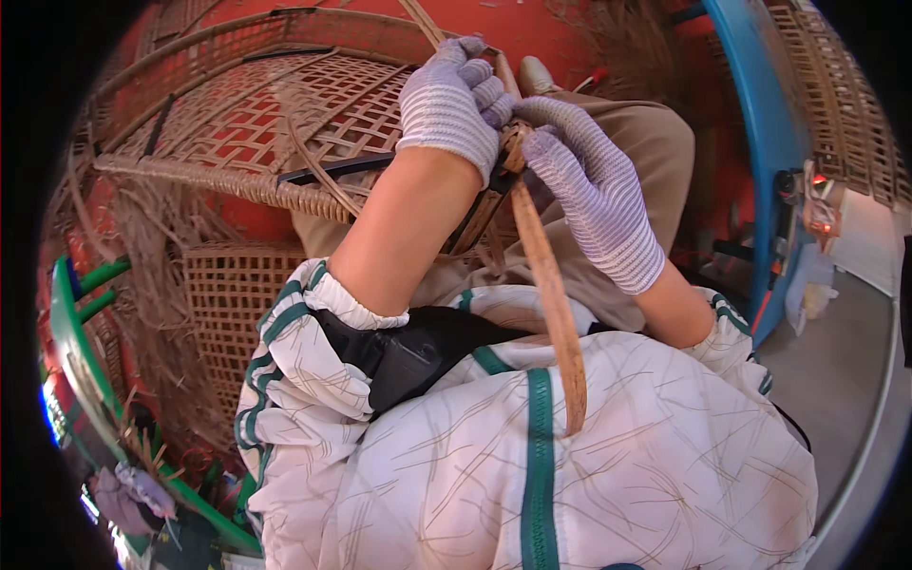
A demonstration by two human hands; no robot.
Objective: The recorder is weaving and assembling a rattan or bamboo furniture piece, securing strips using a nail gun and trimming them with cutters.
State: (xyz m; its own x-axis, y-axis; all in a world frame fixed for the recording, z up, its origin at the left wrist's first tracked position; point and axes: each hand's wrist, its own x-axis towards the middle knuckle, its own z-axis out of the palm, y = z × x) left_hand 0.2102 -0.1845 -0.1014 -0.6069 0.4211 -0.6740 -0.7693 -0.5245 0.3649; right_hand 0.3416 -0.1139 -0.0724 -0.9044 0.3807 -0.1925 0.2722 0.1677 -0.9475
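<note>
Bamboo, split and tan: one long strip (551,285) runs from your gloved hands down across your lap toward your white, green-trimmed jacket (532,456), its lower end free. Your left hand (451,104), in a striped knit glove, is closed over the rim of the woven basket (285,114) where the strip meets it. Your right hand (594,185), gloved alike, pinches the strip just below that joint, fingers curled tight. Basket: open lattice body fully woven, rim bound along the near edge. By my reading, the weaving is done and the rim binding remains, most of the strip being unworked. Loose fibre (157,256) lies at left.
</note>
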